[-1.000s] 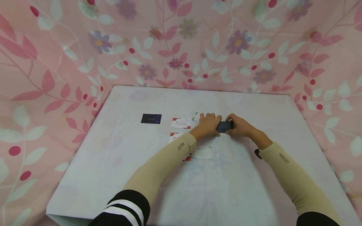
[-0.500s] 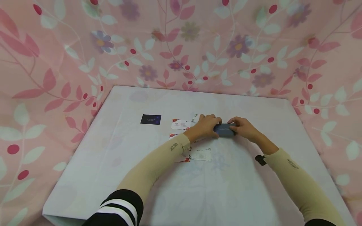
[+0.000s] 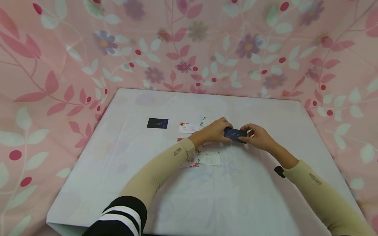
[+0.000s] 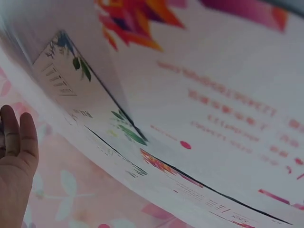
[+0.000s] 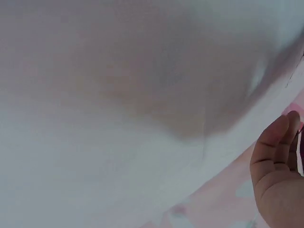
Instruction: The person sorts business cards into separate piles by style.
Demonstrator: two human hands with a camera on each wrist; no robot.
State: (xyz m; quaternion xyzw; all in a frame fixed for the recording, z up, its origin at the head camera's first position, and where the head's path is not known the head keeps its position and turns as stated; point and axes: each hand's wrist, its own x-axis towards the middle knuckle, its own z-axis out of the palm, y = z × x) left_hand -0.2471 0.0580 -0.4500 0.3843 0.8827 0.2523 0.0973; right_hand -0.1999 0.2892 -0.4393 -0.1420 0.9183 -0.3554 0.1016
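One dark, flat rectangular card (image 3: 234,133) is pinched by left hand (image 3: 215,131) and right hand (image 3: 260,137).

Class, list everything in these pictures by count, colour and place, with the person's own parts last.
table: one, white, centre
backdrop: one, pink floral, behind the table
red-flowered cards: at least three, white and red-orange, mid-table
leafy cards: at least two, white and green, right of the red-flowered cards
flat dark card: one, dark blue, left of the white cards
held card: one face showing, dark blue, right of the leafy cards; any beneath unclear
sleeves: two, beige, one per arm
left hand: one, bare, gripping the held card's left end
right hand: one, bare, pinching its right end
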